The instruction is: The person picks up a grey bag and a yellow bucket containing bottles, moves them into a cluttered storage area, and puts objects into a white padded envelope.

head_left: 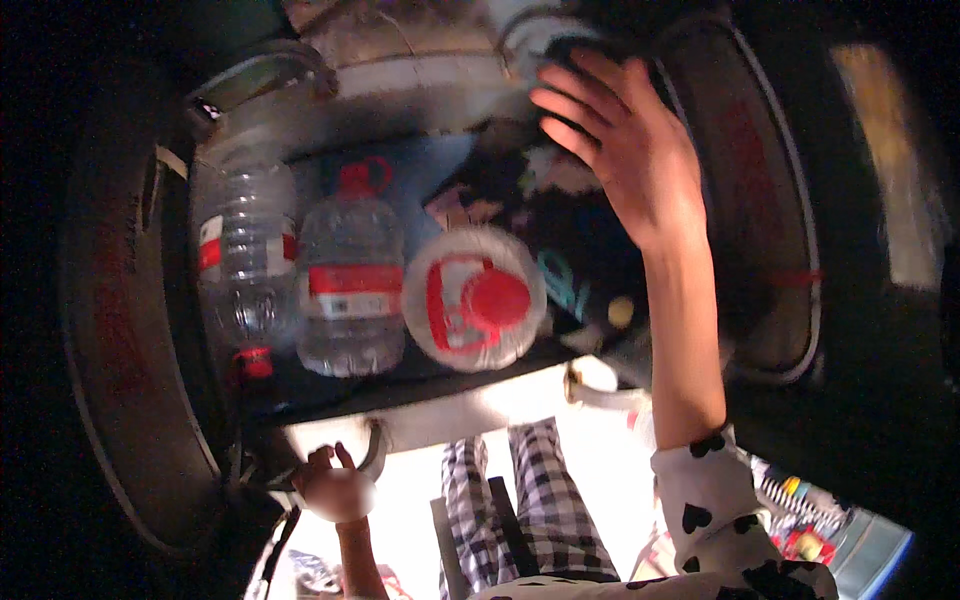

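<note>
Swinging your right hand (pixel 640 165), fingers spread apart, leftward could topple the upright red-capped bottle (pixel 476 298); left hand (pixel 337 492) blurred, finger state cannot be told.

Your right hand (pixel 640 165) and left hand (pixel 335 490) are both bare, the left partly blurred. Well short of your right wrist begins a loose white sleeve (pixel 715 480) scattered with solid black hearts (pixel 697 517). The same print covers the white top (pixel 650 588), nearer you than either hand. To the right of your left hand show trousers (pixel 560 510) in black-and-white check.
</note>
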`<state>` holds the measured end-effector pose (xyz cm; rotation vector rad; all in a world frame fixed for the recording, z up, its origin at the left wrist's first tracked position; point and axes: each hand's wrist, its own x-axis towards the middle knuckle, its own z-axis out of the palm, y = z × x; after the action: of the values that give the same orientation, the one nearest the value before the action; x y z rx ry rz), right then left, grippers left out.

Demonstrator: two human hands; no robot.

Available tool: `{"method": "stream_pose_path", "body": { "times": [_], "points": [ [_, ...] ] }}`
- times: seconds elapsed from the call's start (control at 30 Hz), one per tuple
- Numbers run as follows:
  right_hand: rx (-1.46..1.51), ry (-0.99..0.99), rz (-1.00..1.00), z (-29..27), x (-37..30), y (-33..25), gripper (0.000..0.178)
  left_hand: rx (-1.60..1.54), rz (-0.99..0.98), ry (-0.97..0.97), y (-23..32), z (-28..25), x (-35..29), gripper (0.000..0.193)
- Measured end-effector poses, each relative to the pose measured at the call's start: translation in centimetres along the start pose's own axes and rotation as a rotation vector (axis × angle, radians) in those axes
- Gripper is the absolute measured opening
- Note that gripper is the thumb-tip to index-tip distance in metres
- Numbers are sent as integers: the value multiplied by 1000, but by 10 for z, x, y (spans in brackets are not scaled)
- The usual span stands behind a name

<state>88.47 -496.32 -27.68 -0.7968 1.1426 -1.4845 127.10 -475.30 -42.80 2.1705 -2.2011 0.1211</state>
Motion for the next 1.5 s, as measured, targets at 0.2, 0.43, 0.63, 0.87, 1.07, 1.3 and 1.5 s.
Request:
{"method": "stream_pose_path", "body": {
  "times": [0.2, 0.43, 0.63, 0.87, 1.07, 1.3, 1.5],
  "points": [
    [191, 59, 118, -81, -230, 57, 47, -76, 9, 35, -11, 8, -14, 16],
    [625, 397, 378, -124, -468, 100, 67, -95, -48, -225, -16, 28, -28, 23],
    [1037, 607, 114, -141, -663, 125, 71, -469, 396, 5, 41, 2, -98, 42],
    [1121, 884, -293, -128, -917, 167, 72, -1071, 1498, -645, 241, -112, -540, 55],
    [1286, 1035, -850, -90, -1093, 167, 73, -574, 1664, -1154, 255, -47, -734, 32],
    [1263, 1237, -1236, -82, -1273, 172, 69, -666, 703, -1814, 326, -107, -711, 70],
    [1142, 1447, -1126, -121, -1404, 207, 69, -1003, 210, -2638, 342, -168, -873, 83]
  ]
}}
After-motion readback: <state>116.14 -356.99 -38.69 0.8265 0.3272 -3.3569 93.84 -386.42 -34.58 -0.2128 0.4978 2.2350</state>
